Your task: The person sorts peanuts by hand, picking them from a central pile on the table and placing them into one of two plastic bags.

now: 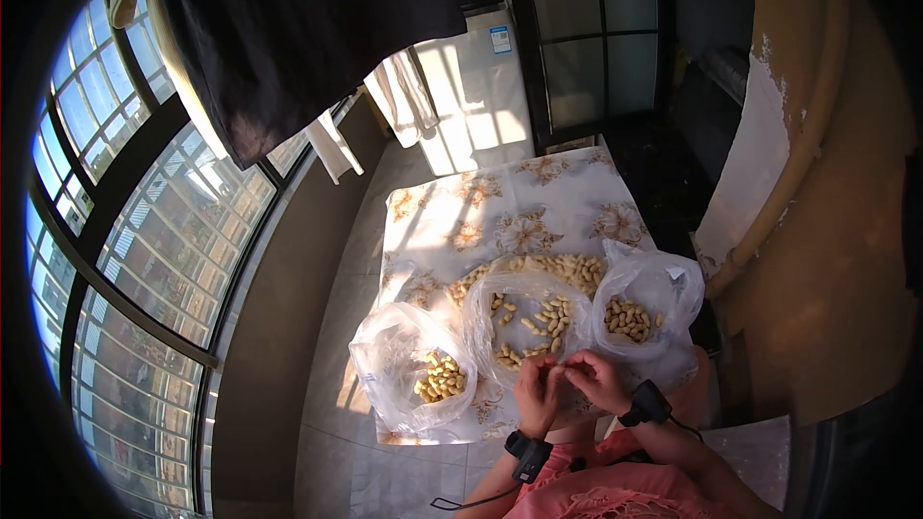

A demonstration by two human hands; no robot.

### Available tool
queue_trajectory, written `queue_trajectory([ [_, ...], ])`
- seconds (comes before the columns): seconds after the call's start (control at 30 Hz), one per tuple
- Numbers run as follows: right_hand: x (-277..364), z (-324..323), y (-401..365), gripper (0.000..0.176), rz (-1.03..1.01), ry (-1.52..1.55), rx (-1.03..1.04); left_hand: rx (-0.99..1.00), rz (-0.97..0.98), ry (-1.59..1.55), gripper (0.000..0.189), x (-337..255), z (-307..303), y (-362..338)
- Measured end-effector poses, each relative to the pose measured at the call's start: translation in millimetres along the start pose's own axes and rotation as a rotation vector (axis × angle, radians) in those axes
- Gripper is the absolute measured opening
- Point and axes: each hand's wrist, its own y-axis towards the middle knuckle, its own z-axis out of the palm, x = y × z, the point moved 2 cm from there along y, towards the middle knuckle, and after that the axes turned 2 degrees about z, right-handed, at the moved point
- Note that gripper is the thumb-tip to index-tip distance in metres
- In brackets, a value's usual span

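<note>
My left hand [536, 392] and my right hand [596, 380] meet at the near edge of the table, fingertips pinched together on one peanut [561, 365] that is mostly hidden by the fingers. Both wrists wear black bands. Just beyond the hands lies an open clear plastic bag [524, 312] with peanuts in shell scattered in it. A second clear bag [409, 365] at the left holds shelled kernels. A third bag [654, 293] at the right holds more peanuts. A heap of peanuts [548, 269] lies on the cloth behind the bags.
The small table [519, 197] wears a floral cloth and stands on a tiled floor. Dark laundry [308, 29] hangs overhead at the left beside a curved window [144, 231]. A peeling wall [769, 163] is at the right, and a dark door [596, 38] is behind.
</note>
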Motion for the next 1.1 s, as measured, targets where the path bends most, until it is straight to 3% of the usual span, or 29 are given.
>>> queue_trajectory([
  [0.4, 0.2, -1.5, -0.3, 0.012, -0.003, -0.044, 0.007, 0.066, -0.076, -0.076, 0.015, -5.5, -0.5, 1.7],
  [1.1, 1.4, 0.2, 0.6, 0.013, -0.002, 0.006, 0.006, 0.040, 0.042, -0.018, 0.009, -1.3, 0.1, 2.6],
])
